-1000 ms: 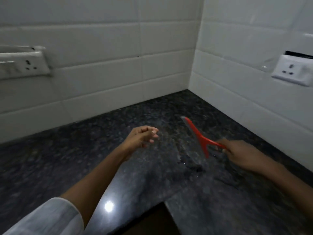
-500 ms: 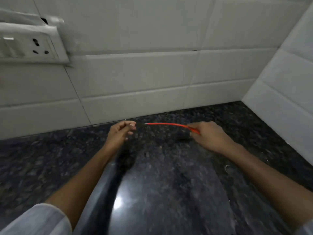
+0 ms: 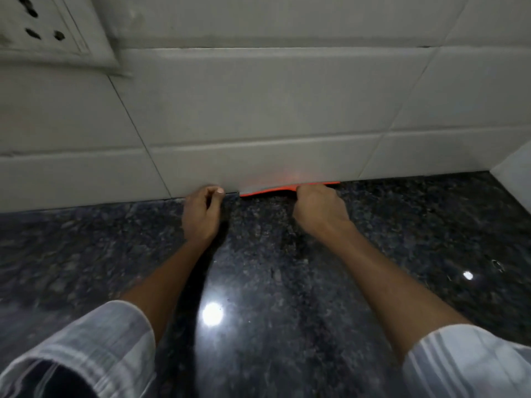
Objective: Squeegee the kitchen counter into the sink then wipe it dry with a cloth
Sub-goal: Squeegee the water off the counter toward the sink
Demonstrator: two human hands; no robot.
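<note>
A red squeegee (image 3: 267, 192) lies with its blade along the line where the dark speckled granite counter (image 3: 287, 282) meets the white tiled wall. My right hand (image 3: 319, 209) is closed on its handle, which the hand hides. Just to the left of the blade's end, my left hand (image 3: 202, 211) hovers at the wall's foot with its fingers loosely curled and nothing in them. Neither the sink nor a cloth is in view.
A white socket plate (image 3: 48, 33) sticks out from the wall at the upper left. A second tiled wall (image 3: 514, 173) forms a corner at the right. Ceiling light glints off the counter near the front.
Both hands have moved forward to the back wall. The squeegee went from raised above the counter to lying against the wall's foot. The view has swung left and closer.
</note>
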